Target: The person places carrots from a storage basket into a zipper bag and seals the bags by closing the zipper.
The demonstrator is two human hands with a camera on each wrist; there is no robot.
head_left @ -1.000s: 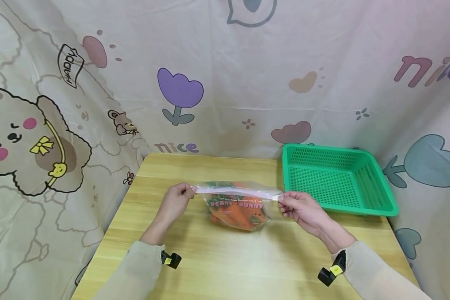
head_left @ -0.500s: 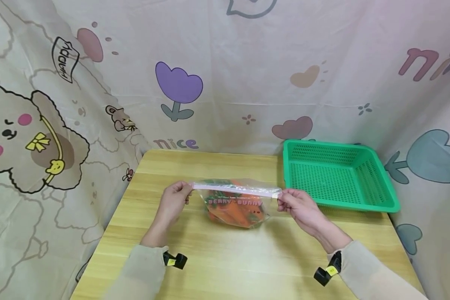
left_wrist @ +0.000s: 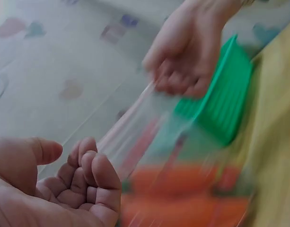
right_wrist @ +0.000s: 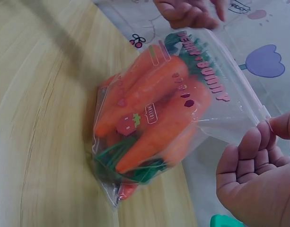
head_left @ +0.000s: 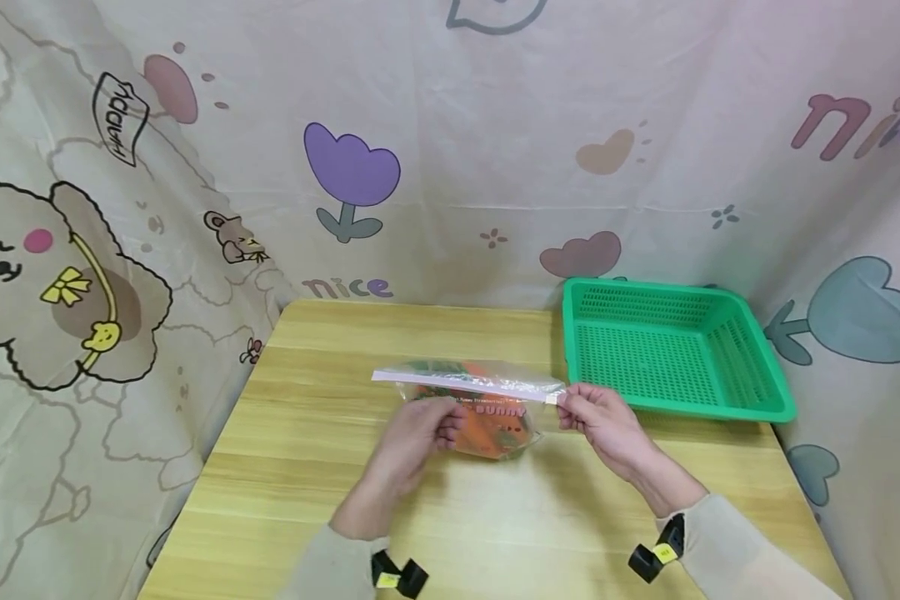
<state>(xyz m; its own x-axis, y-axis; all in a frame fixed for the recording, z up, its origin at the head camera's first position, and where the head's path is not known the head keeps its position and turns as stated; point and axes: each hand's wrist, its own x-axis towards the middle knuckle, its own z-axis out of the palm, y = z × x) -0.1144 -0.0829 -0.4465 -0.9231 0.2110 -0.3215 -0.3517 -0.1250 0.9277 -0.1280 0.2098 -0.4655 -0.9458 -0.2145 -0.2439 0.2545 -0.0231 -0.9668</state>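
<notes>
A clear zip bag (head_left: 500, 410) with pink "BERRY BUNNY" print holds several orange carrots (right_wrist: 154, 92) with green tops. Its pale zip strip (head_left: 450, 384) runs along the upper edge, with a small white slider (head_left: 552, 397) at the right end. Thumb and fingers of my right hand (head_left: 607, 427) pinch that right corner beside the slider. My left hand (head_left: 411, 440) is off the strip's left end and hovers in front of the bag's left half. In the left wrist view its fingers (left_wrist: 104, 172) are loosely curled, the thumb apart, with nothing between them.
A green plastic basket (head_left: 663, 354) with perforated walls stands at the back right of the wooden table (head_left: 270, 467). A printed curtain (head_left: 450, 158) hangs behind the table and along both sides.
My left hand has let go of the bag's left corner and moved right, in front of the bag. The right hand keeps its pinch on the right corner.
</notes>
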